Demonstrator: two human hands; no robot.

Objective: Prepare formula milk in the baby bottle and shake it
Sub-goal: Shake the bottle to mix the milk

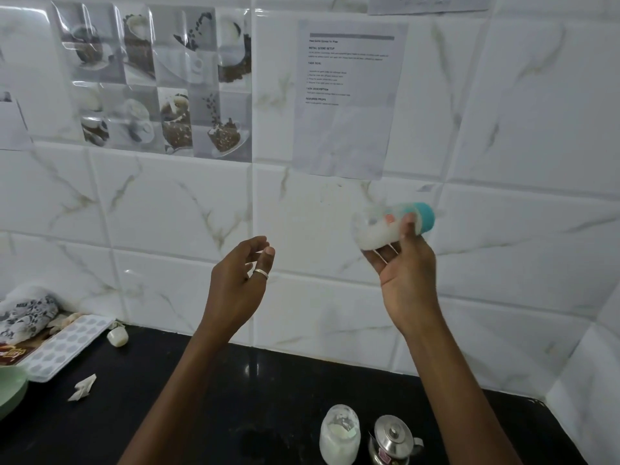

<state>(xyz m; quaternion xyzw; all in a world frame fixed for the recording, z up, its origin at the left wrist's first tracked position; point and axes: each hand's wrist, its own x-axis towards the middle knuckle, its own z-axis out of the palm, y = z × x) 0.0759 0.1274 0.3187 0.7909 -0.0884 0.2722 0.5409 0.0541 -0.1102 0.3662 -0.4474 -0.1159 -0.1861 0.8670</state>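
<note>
- We are holding one baby bottle [379,233] up in front of the tiled wall [188,209], at the right of the scene and well above the bench [208,397].
- The bottle is lying almost level, with its long axis running left to right. Its teal cap [425,216] is pointing right and slightly up, and its clear base is pointing left.
- White milk is pooling along the lower side of the bottle, and the whole bottle is showing blurred.
- Our right hand [406,273] is gripping the bottle from below. The fingers are cradling its underside and the thumb is pressing across the front beside the cap, so the bottle is sitting above the palm at the fingertips.
- Our left hand [238,283] is hanging relaxed and loosely curled, holding nothing, well apart to the left of the bottle.
- On the near bench we are seeing one jar of white powder [339,434] and, just beside it on the right, one steel pot [392,437].
- At the far left, one ice tray [63,347] and one green bowl [10,391] are resting.
</note>
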